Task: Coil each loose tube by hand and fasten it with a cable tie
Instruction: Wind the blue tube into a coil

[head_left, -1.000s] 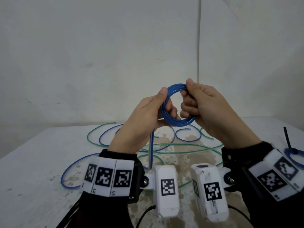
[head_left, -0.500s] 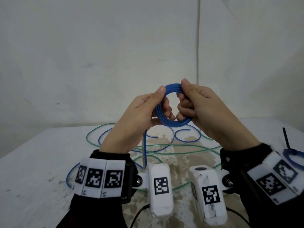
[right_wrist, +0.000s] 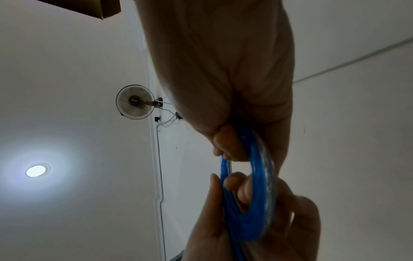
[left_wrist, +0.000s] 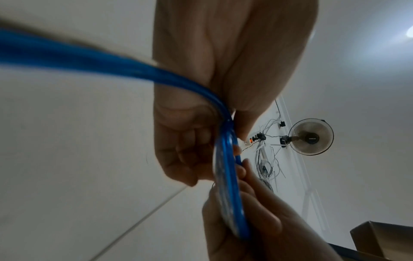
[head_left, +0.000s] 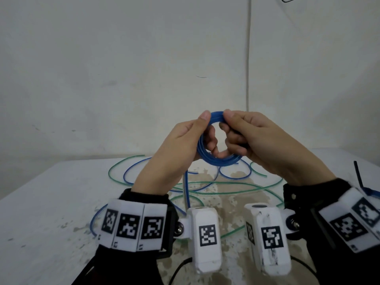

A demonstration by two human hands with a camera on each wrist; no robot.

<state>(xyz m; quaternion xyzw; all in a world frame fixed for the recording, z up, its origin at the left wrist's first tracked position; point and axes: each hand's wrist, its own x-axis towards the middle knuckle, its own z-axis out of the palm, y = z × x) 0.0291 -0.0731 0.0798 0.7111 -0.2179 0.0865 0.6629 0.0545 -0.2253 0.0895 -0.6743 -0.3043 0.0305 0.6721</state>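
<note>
Both hands held the blue tube coil (head_left: 213, 159) up w/ curled fingers: left hand (head_left: 178, 149) on its left side, right hand (head_left: 257, 140) pinching its top. Loose blue & green tubes (head_left: 236, 189) lay on the table (head_left: 51, 202) below the hands.

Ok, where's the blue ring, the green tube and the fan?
blue coil (head_left: 218, 162), head view, bottom curve of the ring.
green tube (head_left: 236, 183), head view, a stretch lying on the table.
fan (left_wrist: 311, 136), left wrist view, its hub.
</note>
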